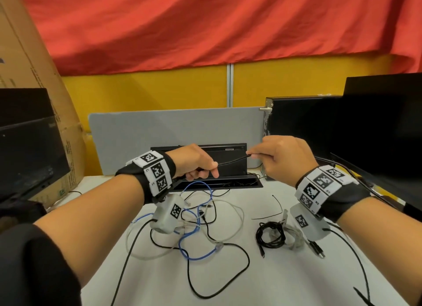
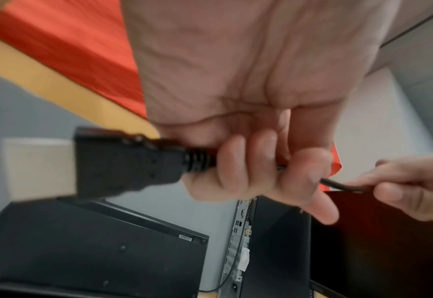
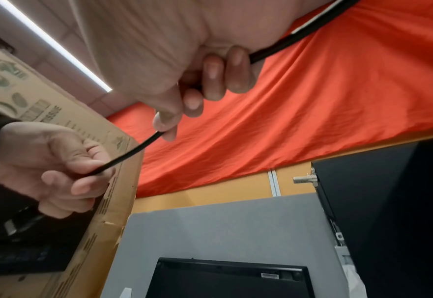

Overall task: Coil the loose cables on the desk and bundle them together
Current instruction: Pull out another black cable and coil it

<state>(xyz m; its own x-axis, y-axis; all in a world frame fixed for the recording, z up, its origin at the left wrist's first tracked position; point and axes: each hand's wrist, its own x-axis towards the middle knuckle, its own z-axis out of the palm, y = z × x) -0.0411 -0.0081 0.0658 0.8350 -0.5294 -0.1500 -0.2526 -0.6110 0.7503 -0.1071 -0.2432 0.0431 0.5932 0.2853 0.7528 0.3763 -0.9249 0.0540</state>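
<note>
Both hands up over counter middle: left hand (image 1: 196, 161) grips black cable (image 1: 231, 161) by plug end, right hand (image 1: 283, 159) pinches it further along. One black coil (image 1: 270, 235) done nr right edge; blue (image 1: 194, 248), white (image 1: 233, 214), black cables still loose on counter (image 1: 228, 287), no bundling yet

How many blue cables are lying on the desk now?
1. The blue cable lies in the tangle on the desk, below the left hand, crossing white and black cables. Another could be hidden under the forearm.
</note>
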